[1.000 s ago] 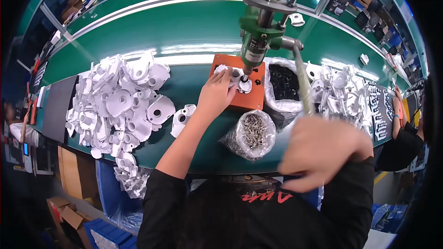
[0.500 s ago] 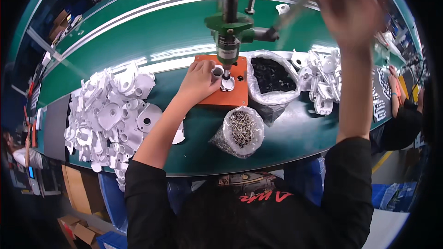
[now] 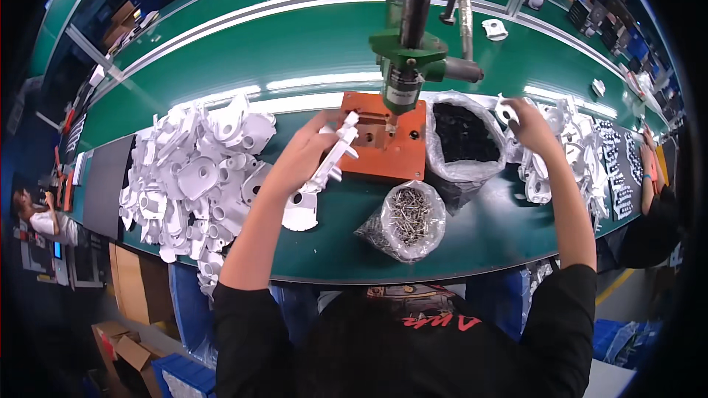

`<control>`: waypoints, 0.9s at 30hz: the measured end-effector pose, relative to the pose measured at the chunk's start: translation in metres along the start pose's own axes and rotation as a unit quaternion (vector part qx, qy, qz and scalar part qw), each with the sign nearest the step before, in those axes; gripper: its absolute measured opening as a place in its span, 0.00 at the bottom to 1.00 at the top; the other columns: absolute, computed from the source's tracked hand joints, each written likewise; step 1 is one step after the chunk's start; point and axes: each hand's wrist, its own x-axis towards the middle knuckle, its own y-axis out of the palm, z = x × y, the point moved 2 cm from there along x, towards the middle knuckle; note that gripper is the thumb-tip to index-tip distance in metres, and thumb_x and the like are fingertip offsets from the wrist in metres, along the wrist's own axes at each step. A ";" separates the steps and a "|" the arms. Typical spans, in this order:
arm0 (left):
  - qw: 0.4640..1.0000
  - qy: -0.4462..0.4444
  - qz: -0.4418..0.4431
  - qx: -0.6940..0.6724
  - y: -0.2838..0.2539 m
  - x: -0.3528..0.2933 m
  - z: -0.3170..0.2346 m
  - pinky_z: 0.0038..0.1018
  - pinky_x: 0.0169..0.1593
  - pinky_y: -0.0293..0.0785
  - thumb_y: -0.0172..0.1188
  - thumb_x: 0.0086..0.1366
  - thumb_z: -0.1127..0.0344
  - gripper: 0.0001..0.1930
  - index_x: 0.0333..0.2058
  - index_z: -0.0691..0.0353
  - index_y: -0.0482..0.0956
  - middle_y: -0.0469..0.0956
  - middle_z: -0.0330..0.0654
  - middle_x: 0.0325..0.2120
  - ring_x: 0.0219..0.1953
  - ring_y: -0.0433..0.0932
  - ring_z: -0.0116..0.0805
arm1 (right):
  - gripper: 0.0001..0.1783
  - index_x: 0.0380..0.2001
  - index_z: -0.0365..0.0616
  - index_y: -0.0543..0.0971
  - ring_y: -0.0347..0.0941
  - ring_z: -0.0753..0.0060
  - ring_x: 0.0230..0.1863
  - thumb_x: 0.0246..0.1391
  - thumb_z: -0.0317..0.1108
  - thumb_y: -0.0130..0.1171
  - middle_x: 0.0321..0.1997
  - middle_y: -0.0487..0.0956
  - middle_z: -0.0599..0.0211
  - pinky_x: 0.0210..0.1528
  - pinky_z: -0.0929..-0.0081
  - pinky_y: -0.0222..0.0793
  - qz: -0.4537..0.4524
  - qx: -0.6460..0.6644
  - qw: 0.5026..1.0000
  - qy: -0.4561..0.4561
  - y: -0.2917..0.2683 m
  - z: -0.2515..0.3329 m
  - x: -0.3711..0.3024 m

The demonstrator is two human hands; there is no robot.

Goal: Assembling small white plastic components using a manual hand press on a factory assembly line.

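My left hand (image 3: pixel 301 156) holds a white plastic part (image 3: pixel 339 153) tilted on edge, just left of the orange fixture block (image 3: pixel 383 161). The block's recessed top is bare beneath the green press head (image 3: pixel 403 77). My right hand (image 3: pixel 532 127) is at the left edge of the right-hand pile, its bent fingers closed on a white plastic piece with a round hole (image 3: pixel 504 110). Some of those fingertips are blurred. Between my hands stand a clear bag of black parts (image 3: pixel 464 133) and, nearer, a bag of screws (image 3: pixel 410 217).
A large heap of white plastic parts (image 3: pixel 199 177) covers the left of the green table, and another pile (image 3: pixel 571 133) lies at right. A loose white piece (image 3: pixel 495 29) sits on the far conveyor. The press lever (image 3: pixel 466 26) points up. Co-workers sit at both sides.
My right hand has come down from the press lever to the right-hand pile. My left hand has lifted the white part off the block and moved left. The press head has risen; the view has shifted.
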 end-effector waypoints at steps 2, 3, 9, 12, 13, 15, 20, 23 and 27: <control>0.969 -0.091 -0.022 -0.231 0.011 -0.016 -0.001 0.23 0.25 0.72 0.48 0.62 0.68 0.20 0.53 0.64 0.66 0.75 0.42 0.29 0.24 0.76 0.28 | 0.26 0.50 0.43 0.72 0.68 0.46 0.53 0.42 0.21 0.52 0.51 0.73 0.50 0.55 0.59 0.64 0.040 -0.016 0.996 0.073 0.014 -0.002 -0.021; 0.940 -0.053 0.013 -0.337 0.016 -0.021 0.006 0.23 0.25 0.72 0.48 0.63 0.68 0.20 0.53 0.62 0.66 0.75 0.43 0.29 0.24 0.76 0.29 | 0.25 0.49 0.44 0.72 0.70 0.46 0.50 0.42 0.22 0.52 0.50 0.74 0.53 0.52 0.60 0.66 0.043 -0.023 0.996 0.076 0.019 -0.001 -0.026; 0.792 -0.012 0.148 -0.592 0.030 -0.029 0.009 0.31 0.25 0.71 0.44 0.67 0.53 0.22 0.55 0.56 0.66 0.73 0.54 0.36 0.25 0.74 0.40 | 0.23 0.48 0.43 0.73 0.74 0.45 0.43 0.44 0.27 0.55 0.50 0.73 0.57 0.46 0.56 0.69 0.006 -0.032 0.998 0.062 0.027 0.004 -0.031; 0.745 0.029 0.179 -0.642 0.040 -0.032 -0.003 0.33 0.25 0.69 0.40 0.66 0.46 0.27 0.56 0.56 0.65 0.72 0.57 0.37 0.24 0.72 0.44 | 0.25 0.49 0.46 0.71 0.73 0.48 0.45 0.42 0.26 0.56 0.52 0.71 0.57 0.46 0.60 0.69 0.023 -0.032 0.996 0.083 0.031 -0.002 -0.030; 0.735 0.031 0.175 -0.655 0.041 -0.033 -0.005 0.33 0.24 0.70 0.41 0.65 0.45 0.27 0.55 0.57 0.66 0.72 0.57 0.36 0.22 0.72 0.43 | 0.25 0.49 0.46 0.71 0.73 0.48 0.45 0.42 0.26 0.56 0.52 0.71 0.57 0.46 0.60 0.69 0.023 -0.032 0.996 0.083 0.032 -0.005 -0.030; 0.724 0.033 0.169 -0.668 0.044 -0.033 -0.006 0.33 0.23 0.70 0.42 0.65 0.45 0.27 0.54 0.57 0.66 0.72 0.57 0.35 0.21 0.72 0.43 | 0.25 0.48 0.46 0.72 0.73 0.47 0.45 0.43 0.27 0.58 0.49 0.71 0.56 0.45 0.60 0.68 -0.014 -0.023 0.998 0.057 0.033 -0.009 -0.029; 0.692 0.085 0.246 -0.674 0.040 -0.031 -0.003 0.29 0.15 0.74 0.45 0.65 0.46 0.27 0.54 0.60 0.63 0.70 0.64 0.32 0.17 0.76 0.46 | 0.23 0.47 0.45 0.73 0.72 0.47 0.45 0.45 0.31 0.61 0.44 0.73 0.55 0.45 0.60 0.68 -0.043 -0.020 0.995 0.084 0.012 0.000 -0.030; 0.660 0.092 0.253 -0.701 0.039 -0.035 -0.003 0.29 0.15 0.75 0.43 0.67 0.49 0.26 0.56 0.62 0.60 0.69 0.66 0.31 0.17 0.77 0.47 | 0.21 0.46 0.46 0.74 0.72 0.47 0.43 0.47 0.34 0.62 0.40 0.74 0.56 0.44 0.59 0.68 -0.078 -0.030 0.992 0.092 0.010 -0.005 -0.031; 0.637 0.042 0.201 -0.743 0.037 -0.040 -0.005 0.29 0.15 0.75 0.42 0.69 0.53 0.24 0.57 0.63 0.58 0.68 0.66 0.31 0.17 0.76 0.46 | 0.19 0.46 0.46 0.74 0.74 0.47 0.38 0.49 0.33 0.61 0.42 0.74 0.56 0.42 0.59 0.69 -0.079 -0.065 0.987 0.122 0.010 -0.006 -0.038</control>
